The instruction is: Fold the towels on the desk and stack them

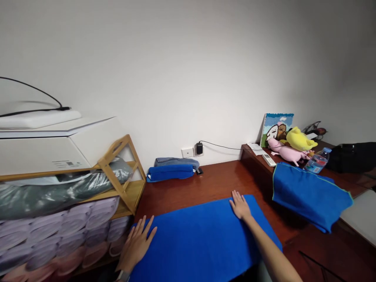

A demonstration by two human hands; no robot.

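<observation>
A blue cloth lies spread out over the front of a reddish-brown wooden table. My left hand is at the cloth's left edge, fingers stretched out and apart. Near the far right corner, my right hand rests flat on the cloth with its fingers extended. Neither hand grips anything. At the back of the table, against the wall, sit a folded blue cloth and a grey-blue folded cloth.
Another blue cloth hangs over the raised ledge at right, near a water bottle, plush toys and a remote control. A wooden rack with several slippers stands left. A black adapter is plugged into the wall.
</observation>
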